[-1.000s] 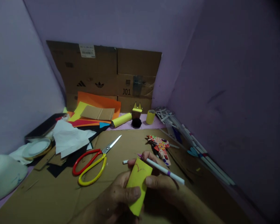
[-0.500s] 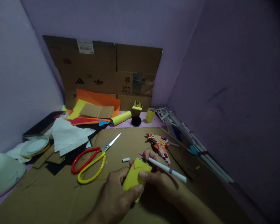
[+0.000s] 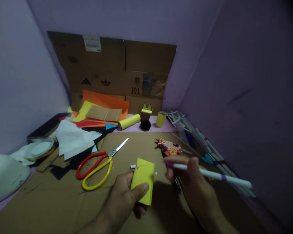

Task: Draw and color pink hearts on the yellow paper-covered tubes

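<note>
A folded or flattened yellow paper piece [image 3: 144,177] is pinched in my left hand [image 3: 124,196], thumb across its front. Near its top runs a thin brownish zigzag line. To the right, apart from the paper, my right hand [image 3: 197,185] grips a white marker [image 3: 213,174] with a purple band and purple tip, the tip pointing left. Partly hidden behind the paper lies a small white cap [image 3: 132,167]. On the cardboard to the left rest scissors [image 3: 104,165] with one red and one yellow handle, blades apart only slightly or closed.
A patterned pouch-like item [image 3: 171,147] lies beyond my right hand. Yellow rolls [image 3: 129,122], a small eared cardboard piece [image 3: 146,112] and a black pompom [image 3: 145,125] stand at the back. Papers [image 3: 75,136] and a bowl [image 3: 7,178] occupy the left; white sticks [image 3: 217,157] line the right wall.
My right hand has let go of the yellow paper and moved right with the marker. The paper in my left hand has turned more upright, and the view has shifted slightly.
</note>
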### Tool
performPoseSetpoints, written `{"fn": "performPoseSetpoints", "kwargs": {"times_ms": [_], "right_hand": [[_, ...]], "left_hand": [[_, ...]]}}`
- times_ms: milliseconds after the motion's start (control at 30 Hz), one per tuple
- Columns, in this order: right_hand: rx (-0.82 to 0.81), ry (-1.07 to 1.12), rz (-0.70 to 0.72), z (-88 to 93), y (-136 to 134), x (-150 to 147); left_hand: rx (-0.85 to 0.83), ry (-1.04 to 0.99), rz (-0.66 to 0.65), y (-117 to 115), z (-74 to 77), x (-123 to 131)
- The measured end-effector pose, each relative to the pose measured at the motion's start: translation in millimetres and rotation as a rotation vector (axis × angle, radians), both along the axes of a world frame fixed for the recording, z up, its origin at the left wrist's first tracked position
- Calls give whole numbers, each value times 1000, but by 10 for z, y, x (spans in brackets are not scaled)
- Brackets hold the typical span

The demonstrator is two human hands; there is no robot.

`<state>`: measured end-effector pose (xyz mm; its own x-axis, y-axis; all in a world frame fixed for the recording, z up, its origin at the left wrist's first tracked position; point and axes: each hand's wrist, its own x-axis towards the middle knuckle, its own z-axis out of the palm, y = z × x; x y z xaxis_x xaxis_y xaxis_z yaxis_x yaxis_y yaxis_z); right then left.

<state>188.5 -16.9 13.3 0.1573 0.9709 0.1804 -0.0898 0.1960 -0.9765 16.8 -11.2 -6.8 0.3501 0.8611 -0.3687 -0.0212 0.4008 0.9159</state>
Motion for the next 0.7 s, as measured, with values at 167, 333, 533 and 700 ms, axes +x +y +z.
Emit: {"fn": "performPoseSetpoints", "kwargs": {"times_ms": [167, 333, 533, 700], "right_hand": [[-83, -181, 6, -49, -72, -110], [-57, -253, -62, 9, -18, -180], [-117, -393, -183, 89, 20, -219], [-125, -358, -136, 57, 6, -200]], "left_hand": [[-4, -14, -30, 13, 47, -6], [-20, -32, -43, 20, 66, -1], [-9, -5, -50, 26, 79, 17], [-16, 39, -52, 25, 86, 21]]}}
